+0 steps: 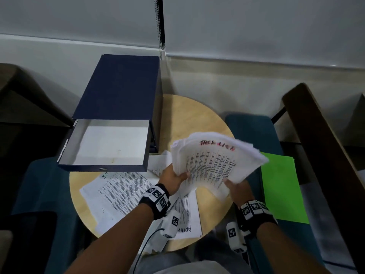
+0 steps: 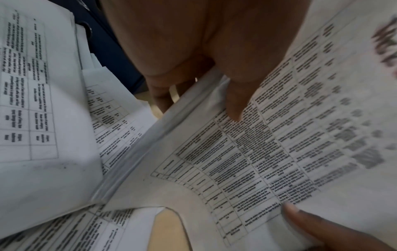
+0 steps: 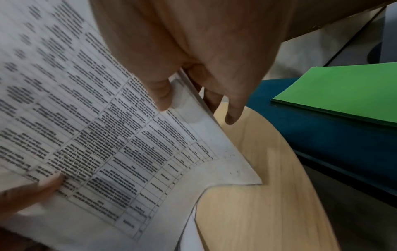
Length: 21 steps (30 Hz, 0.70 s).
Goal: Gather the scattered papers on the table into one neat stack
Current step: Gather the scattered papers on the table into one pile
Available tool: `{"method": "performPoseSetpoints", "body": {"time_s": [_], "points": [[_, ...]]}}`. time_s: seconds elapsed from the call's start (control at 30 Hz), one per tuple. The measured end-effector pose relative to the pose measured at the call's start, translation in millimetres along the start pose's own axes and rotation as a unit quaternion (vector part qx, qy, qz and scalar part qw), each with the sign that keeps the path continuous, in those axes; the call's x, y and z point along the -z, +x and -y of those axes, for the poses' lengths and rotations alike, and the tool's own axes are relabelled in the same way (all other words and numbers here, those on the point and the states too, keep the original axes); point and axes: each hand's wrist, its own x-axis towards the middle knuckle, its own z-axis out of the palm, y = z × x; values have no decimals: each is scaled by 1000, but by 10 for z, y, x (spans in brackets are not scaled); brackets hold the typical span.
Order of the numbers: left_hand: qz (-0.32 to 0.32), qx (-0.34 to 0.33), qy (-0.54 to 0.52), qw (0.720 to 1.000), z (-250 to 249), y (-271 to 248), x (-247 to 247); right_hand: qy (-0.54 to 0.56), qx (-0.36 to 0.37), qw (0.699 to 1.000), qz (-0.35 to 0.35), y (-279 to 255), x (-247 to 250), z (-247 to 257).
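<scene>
A thick bundle of printed papers (image 1: pixel 213 163), with red handwriting on its top sheet, is lifted above the round wooden table (image 1: pixel 193 113). My left hand (image 1: pixel 173 177) grips its left edge, thumb on top (image 2: pixel 234 101). My right hand (image 1: pixel 236 187) grips the near right edge, thumb on the top sheet (image 3: pixel 161 95). The bundle (image 2: pixel 268 152) bends and its far edges fan out. More printed sheets (image 1: pixel 122 190) lie scattered on the table's left side, and one sheet (image 1: pixel 187 216) lies under my left wrist.
A dark blue drawer box (image 1: pixel 118 107) stands at the table's far left, its white drawer (image 1: pixel 110 143) pulled open. A green folder (image 1: pixel 280 186) lies on a teal seat (image 1: pixel 252 125) to the right. Dark chairs flank the table.
</scene>
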Motion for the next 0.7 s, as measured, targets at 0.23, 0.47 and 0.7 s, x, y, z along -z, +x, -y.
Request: {"method": "performPoseSetpoints", "body": {"time_s": [0.23,0.47,0.7], "points": [[-22,46,16,999,330,-152,130,-53,-29,998,34,57,-1,-162],[-268,352,93,892,1077,-554,814,-206,-107,969,79,111,-196,-423],[-296,451,7,842,1359,-779,1132,-224,-136,962,75,135,-291,-495]]}}
